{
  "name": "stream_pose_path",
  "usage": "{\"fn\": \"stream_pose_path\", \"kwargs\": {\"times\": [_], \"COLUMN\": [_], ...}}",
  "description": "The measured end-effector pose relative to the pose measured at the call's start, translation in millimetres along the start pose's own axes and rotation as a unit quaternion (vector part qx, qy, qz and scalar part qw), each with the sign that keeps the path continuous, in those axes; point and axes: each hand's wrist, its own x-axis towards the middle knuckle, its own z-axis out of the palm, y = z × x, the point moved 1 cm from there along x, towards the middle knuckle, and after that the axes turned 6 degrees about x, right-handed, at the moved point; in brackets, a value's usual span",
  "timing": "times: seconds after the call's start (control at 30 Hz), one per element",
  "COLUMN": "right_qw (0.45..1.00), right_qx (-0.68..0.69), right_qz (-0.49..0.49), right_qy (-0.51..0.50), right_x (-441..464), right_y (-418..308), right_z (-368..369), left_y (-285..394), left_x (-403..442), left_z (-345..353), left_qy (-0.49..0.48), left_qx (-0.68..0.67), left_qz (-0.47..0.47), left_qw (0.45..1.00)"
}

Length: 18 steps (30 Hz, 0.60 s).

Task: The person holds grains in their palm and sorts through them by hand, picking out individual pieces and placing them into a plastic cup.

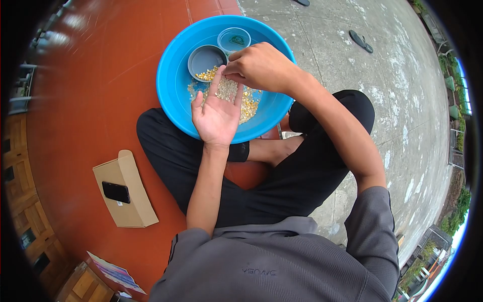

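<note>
My left hand is palm up over the near side of a blue basin, thumb and outer fingers spread. A heap of pale cracked grain covers the middle fingers and seems to rest on them. Just above those fingertips, my right hand reaches in with thumb and fingers pinched together. Whatever is in the pinch is hidden. Loose yellow and pale grain lies on the basin floor. Inside the basin, a grey bowl contains yellow corn kernels, and a clear plastic tub stands behind it.
The basin rests in front of my crossed legs. A cardboard box with a black phone on top lies on the red floor at left. On the grey concrete at right lies a dark slipper.
</note>
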Motion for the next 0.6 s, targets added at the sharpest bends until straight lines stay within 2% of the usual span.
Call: {"fn": "stream_pose_path", "kwargs": {"times": [0.6], "right_qw": [0.995], "right_qx": [0.05], "right_qz": [0.047], "right_qy": [-0.07], "right_x": [-1.0], "right_y": [6.0], "right_z": [-11.6], "left_y": [-1.7], "left_x": [0.8], "left_z": [3.6], "left_qy": [-0.007], "left_qx": [0.012], "left_qz": [-0.046], "left_qw": [0.999]}}
